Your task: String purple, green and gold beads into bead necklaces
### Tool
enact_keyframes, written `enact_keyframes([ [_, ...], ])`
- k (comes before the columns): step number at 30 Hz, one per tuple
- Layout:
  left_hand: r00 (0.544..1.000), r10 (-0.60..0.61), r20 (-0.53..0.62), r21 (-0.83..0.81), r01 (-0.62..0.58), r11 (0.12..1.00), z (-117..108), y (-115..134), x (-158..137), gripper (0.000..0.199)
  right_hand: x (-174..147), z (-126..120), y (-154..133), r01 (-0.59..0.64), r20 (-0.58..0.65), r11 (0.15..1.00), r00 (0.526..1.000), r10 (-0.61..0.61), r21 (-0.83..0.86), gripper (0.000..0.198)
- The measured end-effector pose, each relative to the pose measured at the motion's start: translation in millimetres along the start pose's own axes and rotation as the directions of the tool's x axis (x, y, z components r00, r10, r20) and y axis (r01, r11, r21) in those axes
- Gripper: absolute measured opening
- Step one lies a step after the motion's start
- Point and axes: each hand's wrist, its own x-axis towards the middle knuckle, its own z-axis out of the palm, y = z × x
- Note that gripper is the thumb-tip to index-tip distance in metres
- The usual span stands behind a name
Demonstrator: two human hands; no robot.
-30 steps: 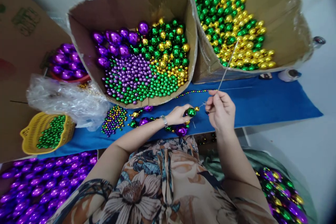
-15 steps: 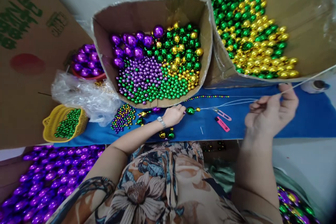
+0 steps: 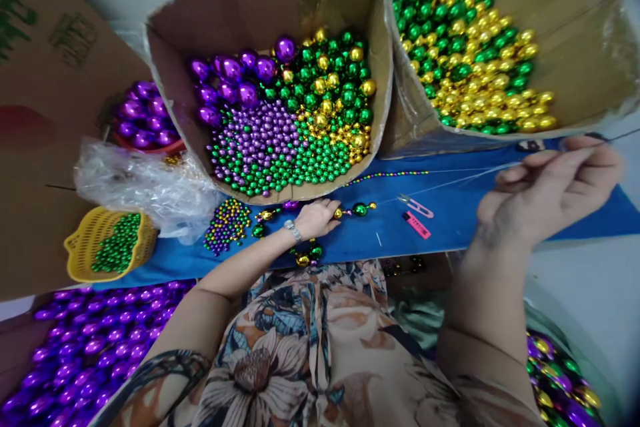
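My left hand [image 3: 319,217], with a watch on its wrist, is closed on a strand of beads lying on the blue cloth. Just right of its fingers, gold, purple and green beads of the strand [image 3: 360,209] show; more hang round to the left and below. White string [image 3: 450,185] runs from the strand's end up to my right hand [image 3: 555,180], raised at the right with fingers pinched on it. A thin dark line [image 3: 623,137] sticks out beyond those fingertips; its kind I cannot make out. Behind lies a thin string of small beads [image 3: 395,174].
A cardboard box [image 3: 265,0] of sorted beads stands behind, another box [image 3: 575,47] at right. Pink thread snips [image 3: 417,205] and a pink lighter-like item [image 3: 417,225] lie mid-cloth. At left are a yellow basket [image 3: 75,243], plastic wrap [image 3: 135,177] and loose small beads [image 3: 227,223].
My right hand has moved right and slightly up, drawing the string along. My left hand stays on the strand, and more beads show at its fingertips. The view has shifted slightly.
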Motion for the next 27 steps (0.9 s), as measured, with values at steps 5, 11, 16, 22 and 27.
enact_keyframes([
  [5,0.994,0.093,0.058,-0.008,-0.093,0.996,-2,1,-11,0.075,-7,0,-4,-0.03,0.052,0.997,0.998,0.026,0.069,0.015],
  [11,0.964,0.166,-0.207,-0.333,-0.229,0.915,-30,-9,-19,0.045,-61,9,-15,-0.184,0.237,0.983,0.954,0.183,-0.019,0.018],
  [16,0.868,-0.195,-0.458,-0.465,-0.047,0.884,-60,-41,-10,0.022,-109,3,-6,-0.217,0.455,0.945,0.835,0.309,-0.244,0.023],
  [22,0.649,-0.346,-0.678,-0.332,0.15,0.931,-92,-108,13,0.022,-138,-2,5,-0.133,0.639,0.913,0.675,0.369,-0.387,0.026],
  [27,0.375,-0.472,-0.798,-0.373,0.307,0.875,-134,-167,44,0.044,-143,5,3,-0.078,0.675,0.912,0.648,0.353,-0.402,0.025],
])
